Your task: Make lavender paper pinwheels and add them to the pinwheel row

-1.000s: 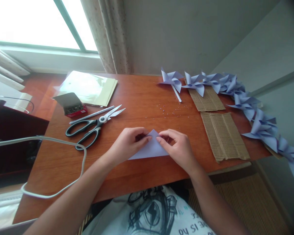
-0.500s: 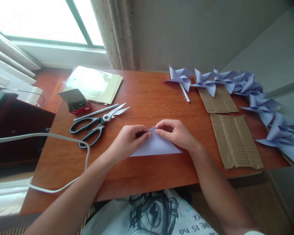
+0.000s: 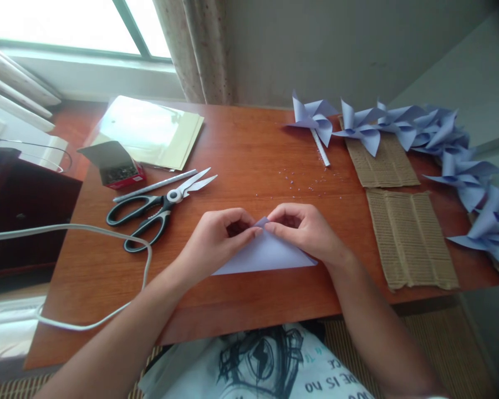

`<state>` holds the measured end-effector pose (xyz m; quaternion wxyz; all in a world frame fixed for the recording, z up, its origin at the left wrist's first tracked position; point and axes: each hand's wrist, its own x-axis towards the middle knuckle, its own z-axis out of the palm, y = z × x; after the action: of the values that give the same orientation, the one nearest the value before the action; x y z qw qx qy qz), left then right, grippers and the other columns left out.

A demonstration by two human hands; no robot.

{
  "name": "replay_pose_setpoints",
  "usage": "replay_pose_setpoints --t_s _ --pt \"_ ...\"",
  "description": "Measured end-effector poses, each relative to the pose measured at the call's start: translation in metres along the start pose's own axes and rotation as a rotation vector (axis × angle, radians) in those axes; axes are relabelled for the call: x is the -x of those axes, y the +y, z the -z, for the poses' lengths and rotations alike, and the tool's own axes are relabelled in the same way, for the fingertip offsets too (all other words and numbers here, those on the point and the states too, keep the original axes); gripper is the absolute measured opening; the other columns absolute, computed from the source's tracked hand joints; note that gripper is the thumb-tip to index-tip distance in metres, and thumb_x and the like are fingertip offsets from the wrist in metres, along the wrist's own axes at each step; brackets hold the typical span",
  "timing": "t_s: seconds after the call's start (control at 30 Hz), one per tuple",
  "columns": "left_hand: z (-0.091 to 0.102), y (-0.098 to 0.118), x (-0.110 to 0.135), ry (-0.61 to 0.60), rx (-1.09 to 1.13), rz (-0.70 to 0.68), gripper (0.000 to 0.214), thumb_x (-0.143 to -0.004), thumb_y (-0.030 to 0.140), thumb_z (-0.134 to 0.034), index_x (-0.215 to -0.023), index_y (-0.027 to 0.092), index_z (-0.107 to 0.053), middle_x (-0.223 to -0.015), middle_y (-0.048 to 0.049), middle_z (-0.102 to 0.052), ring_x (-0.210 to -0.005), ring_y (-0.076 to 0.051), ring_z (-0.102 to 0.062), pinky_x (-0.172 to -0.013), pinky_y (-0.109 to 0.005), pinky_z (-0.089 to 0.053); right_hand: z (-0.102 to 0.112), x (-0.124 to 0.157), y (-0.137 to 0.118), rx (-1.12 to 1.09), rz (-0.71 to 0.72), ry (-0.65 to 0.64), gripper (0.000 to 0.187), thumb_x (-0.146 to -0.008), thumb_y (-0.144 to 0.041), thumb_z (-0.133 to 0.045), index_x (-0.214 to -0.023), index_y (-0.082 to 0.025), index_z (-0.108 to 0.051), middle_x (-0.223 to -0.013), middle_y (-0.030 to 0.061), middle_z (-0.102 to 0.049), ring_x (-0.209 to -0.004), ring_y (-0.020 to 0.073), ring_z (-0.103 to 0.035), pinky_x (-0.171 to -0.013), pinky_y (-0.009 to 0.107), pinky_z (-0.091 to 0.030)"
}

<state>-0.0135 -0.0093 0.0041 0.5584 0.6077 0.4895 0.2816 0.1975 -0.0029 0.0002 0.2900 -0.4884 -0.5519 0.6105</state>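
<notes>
A pale lilac sheet of paper (image 3: 270, 254), folded into a triangle, lies on the wooden table with its long edge towards me and its tip pointing away. My left hand (image 3: 224, 235) pinches the paper close to the tip from the left, thumb and fingers together. From the other side my right hand (image 3: 305, 230) grips it near the same tip. The two hands almost meet there. Part of the triangle's left side is hidden under my left hand and wrist.
Black-handled scissors (image 3: 162, 208) lie left, beside a rolled paper stick (image 3: 156, 185), an open red box (image 3: 116, 169) and yellowish paper (image 3: 187, 138). A white cable (image 3: 147, 260) crosses the left. Paper pinwheels (image 3: 314, 117) and corrugated cardboard pieces (image 3: 413, 238) occupy the right.
The view has shifted slightly, and the table and its things appear larger. Both hands keep their pinch at the tip of the folded paper.
</notes>
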Motion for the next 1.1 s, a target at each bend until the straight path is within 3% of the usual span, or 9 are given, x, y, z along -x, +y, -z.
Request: replay_pose_setpoints --t_s 0.5,1.1 --pt "0.0020 0.0027 -0.0011 -0.005 0.004 0.030 0.022 -0.083 0.034 -0.075 -0.080 0.012 -0.076 -0.070 -0.0017 -0.069 -0.062 -0.011 -0.054 -0.053 -0.019 -0.041 -0.0001 0.0015 -0.0036 -0.007 -0.026 0.007 0.026 -0.081 -0.043 -0.080 -0.082 -0.018 -0.073 -0.079 0.0023 -0.072 -0.070 0.0153 -0.063 -0.060 0.025 -0.047" --pt "0.0007 0.0002 -0.0008 -0.018 0.043 0.033 0.018 -0.082 0.031 -0.075 -0.083 0.013 -0.075 -0.071 -0.0004 -0.068 -0.061 -0.010 -0.053 -0.053 -0.018 -0.041 -0.0001 0.0022 -0.0032 -0.004 -0.017 0.023 0.018 -0.082 -0.036 -0.079 -0.081 -0.018 -0.073 -0.079 0.0018 -0.073 -0.071 0.0147 -0.064 -0.062 0.025 -0.048"
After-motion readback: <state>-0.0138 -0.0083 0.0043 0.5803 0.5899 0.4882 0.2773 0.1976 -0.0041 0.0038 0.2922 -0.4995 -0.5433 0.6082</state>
